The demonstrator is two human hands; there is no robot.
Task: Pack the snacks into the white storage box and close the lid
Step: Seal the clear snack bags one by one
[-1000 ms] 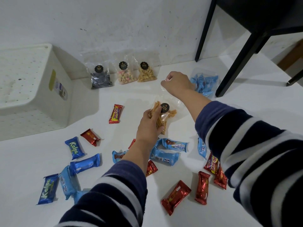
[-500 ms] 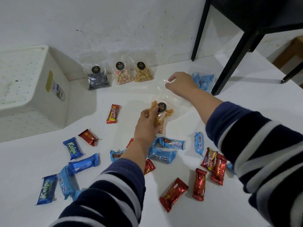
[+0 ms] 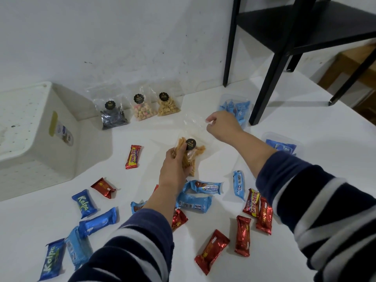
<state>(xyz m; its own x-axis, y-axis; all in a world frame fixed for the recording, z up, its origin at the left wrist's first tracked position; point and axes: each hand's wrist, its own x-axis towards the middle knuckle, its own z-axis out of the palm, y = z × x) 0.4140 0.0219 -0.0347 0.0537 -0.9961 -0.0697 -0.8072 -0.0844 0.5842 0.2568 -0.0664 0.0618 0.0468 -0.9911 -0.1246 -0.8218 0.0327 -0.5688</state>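
Observation:
A clear bag of orange snack sticks [image 3: 194,154] with a black round sticker lies at the centre of the white surface. My left hand [image 3: 176,169] grips its lower part, and my right hand [image 3: 220,126] pinches its clear top edge. The white storage box [image 3: 40,137] stands at the left, turned so its dotted side faces me. Three more clear snack bags [image 3: 140,107] lean against the wall. Several red and blue wrapped bars [image 3: 195,200] lie scattered in front of me.
A black table or chair with thin legs [image 3: 268,72] stands at the back right. Two clear tubs of blue-wrapped snacks [image 3: 234,105] sit near its leg and at the right [image 3: 281,146]. The wall runs along the back.
My right hand has pulled back from the far side toward the bag's top edge and now pinches the clear plastic. My left hand keeps its hold on the bag.

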